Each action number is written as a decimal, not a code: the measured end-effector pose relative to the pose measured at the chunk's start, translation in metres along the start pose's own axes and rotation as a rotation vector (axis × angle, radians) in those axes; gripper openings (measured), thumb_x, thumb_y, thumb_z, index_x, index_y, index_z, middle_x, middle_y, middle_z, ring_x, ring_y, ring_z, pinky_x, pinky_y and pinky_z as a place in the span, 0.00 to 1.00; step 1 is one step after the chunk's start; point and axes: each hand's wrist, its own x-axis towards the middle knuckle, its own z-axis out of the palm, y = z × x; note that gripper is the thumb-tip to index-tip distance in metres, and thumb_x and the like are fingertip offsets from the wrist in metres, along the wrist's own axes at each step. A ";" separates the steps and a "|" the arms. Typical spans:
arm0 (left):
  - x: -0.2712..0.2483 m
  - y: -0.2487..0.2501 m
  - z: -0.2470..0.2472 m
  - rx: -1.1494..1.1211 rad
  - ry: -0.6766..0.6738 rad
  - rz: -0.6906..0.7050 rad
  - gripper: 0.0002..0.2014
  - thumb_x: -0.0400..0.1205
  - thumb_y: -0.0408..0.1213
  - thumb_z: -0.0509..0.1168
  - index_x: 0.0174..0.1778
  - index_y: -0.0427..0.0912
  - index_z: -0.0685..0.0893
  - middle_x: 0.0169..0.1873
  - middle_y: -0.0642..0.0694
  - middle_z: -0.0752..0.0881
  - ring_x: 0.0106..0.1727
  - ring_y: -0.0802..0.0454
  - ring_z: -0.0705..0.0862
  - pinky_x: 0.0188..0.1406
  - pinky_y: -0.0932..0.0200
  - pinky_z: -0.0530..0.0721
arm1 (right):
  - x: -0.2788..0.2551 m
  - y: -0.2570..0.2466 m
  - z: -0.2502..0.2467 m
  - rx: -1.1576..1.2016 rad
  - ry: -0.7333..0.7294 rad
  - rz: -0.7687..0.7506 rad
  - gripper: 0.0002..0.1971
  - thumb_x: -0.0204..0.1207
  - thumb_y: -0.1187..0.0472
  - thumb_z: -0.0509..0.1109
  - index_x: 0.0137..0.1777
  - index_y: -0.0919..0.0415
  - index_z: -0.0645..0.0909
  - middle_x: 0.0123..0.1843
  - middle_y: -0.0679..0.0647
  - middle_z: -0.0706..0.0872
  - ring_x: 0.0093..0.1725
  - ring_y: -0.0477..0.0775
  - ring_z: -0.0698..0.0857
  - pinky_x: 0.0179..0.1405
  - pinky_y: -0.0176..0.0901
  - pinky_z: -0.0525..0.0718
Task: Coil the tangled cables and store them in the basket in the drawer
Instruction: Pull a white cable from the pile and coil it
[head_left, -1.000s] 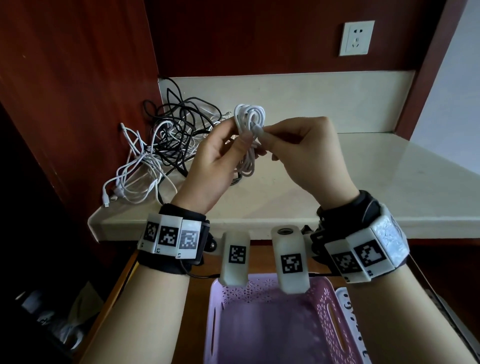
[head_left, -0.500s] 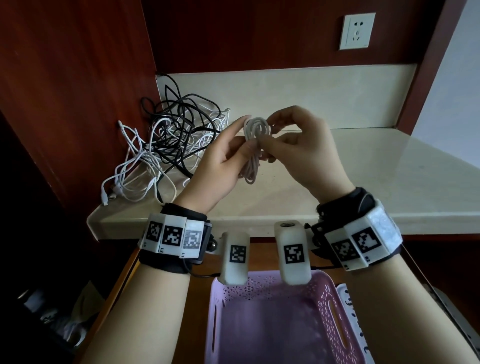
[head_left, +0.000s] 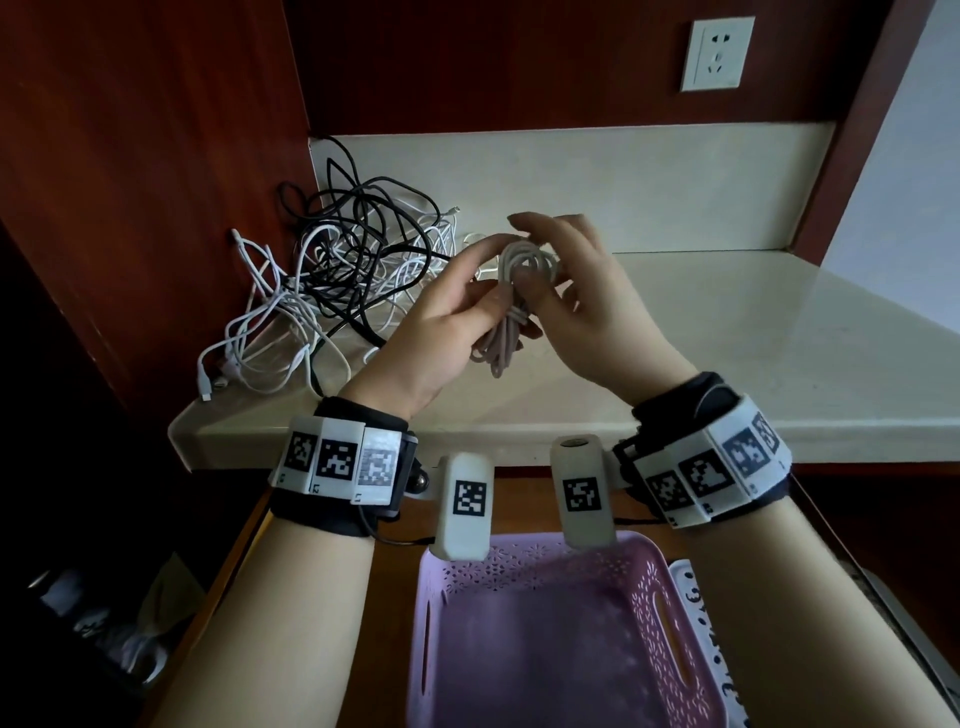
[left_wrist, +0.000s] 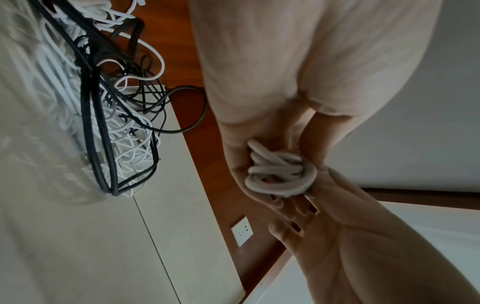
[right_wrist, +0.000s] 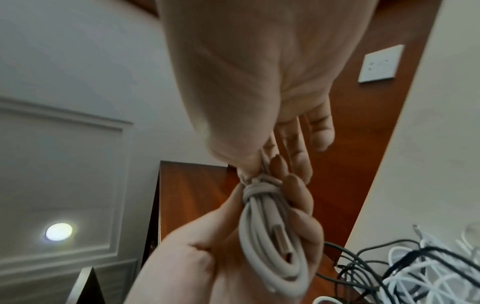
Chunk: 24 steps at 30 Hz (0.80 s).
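A white cable (head_left: 511, 312) wound into a small coil hangs over the counter, its loops bound by a wrap near the top. My left hand (head_left: 483, 280) grips the coil, thumb in front and fingers curled behind. My right hand (head_left: 540, 260) pinches the wrapped part with its thumb while its other fingers stand out straight. The left wrist view shows the knot-like wrap of the coil (left_wrist: 280, 174) between both hands. In the right wrist view the coil (right_wrist: 262, 236) lies in the left palm with a metal plug inside the loops. A lilac basket (head_left: 524, 558) sits empty in the open drawer below.
A tangle of black and white cables (head_left: 353, 270) lies in the counter's back left corner against the wooden wall. The pale counter (head_left: 727, 353) stretches to the right. A wall socket (head_left: 717, 52) is above. A white patterned strip (head_left: 701, 623) lies right of the basket.
The hands have sunk slightly and turned the coil. The right hand has gone from pinching the cable's end to pressing its thumb on the wrap, with its fingers spread out.
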 end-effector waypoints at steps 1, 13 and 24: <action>0.000 0.000 0.000 0.001 0.008 -0.004 0.17 0.87 0.29 0.54 0.60 0.59 0.75 0.43 0.44 0.86 0.40 0.56 0.88 0.48 0.43 0.78 | 0.000 0.002 0.003 -0.030 -0.021 -0.003 0.19 0.83 0.62 0.60 0.72 0.63 0.72 0.58 0.47 0.75 0.43 0.38 0.79 0.44 0.30 0.78; -0.003 0.004 -0.014 0.240 -0.163 -0.006 0.22 0.78 0.25 0.68 0.65 0.49 0.74 0.57 0.44 0.85 0.54 0.52 0.87 0.54 0.58 0.85 | -0.001 0.004 -0.009 0.777 -0.039 0.477 0.08 0.80 0.65 0.64 0.49 0.67 0.84 0.41 0.60 0.88 0.37 0.55 0.86 0.38 0.40 0.85; 0.002 -0.006 -0.022 0.578 -0.123 0.038 0.28 0.74 0.34 0.75 0.65 0.48 0.69 0.54 0.56 0.77 0.50 0.43 0.85 0.45 0.72 0.79 | -0.002 0.000 -0.013 0.525 -0.149 0.562 0.06 0.75 0.74 0.67 0.45 0.73 0.85 0.44 0.67 0.89 0.40 0.61 0.88 0.46 0.47 0.88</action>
